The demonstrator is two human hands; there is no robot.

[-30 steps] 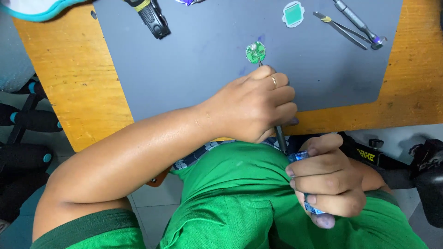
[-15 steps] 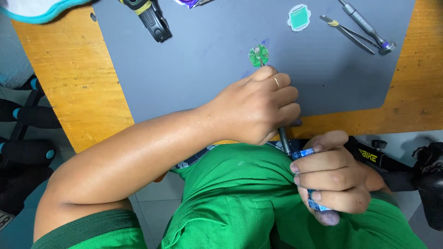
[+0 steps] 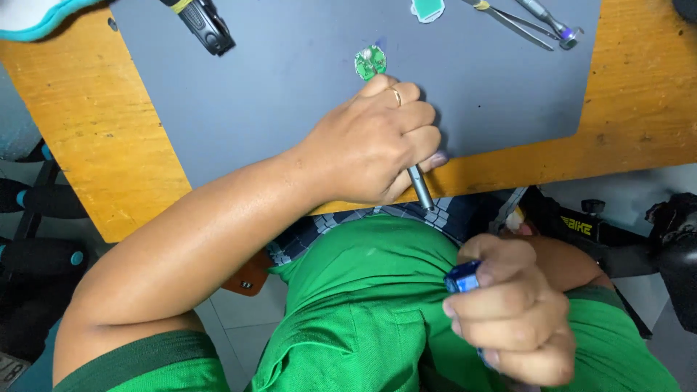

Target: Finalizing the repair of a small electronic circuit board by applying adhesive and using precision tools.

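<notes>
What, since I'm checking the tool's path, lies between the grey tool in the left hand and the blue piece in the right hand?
Nothing visible does. The left hand grips the grey tool, whose tip points off the table edge towards the blue piece in the right hand. Only an open gap above the green shirt separates them.

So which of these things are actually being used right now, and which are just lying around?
In use:
left hand, gripping a grey tool
right hand, gripping a small blue part

Lying about:
green circuit board
tweezers
black device
grey mat
</notes>
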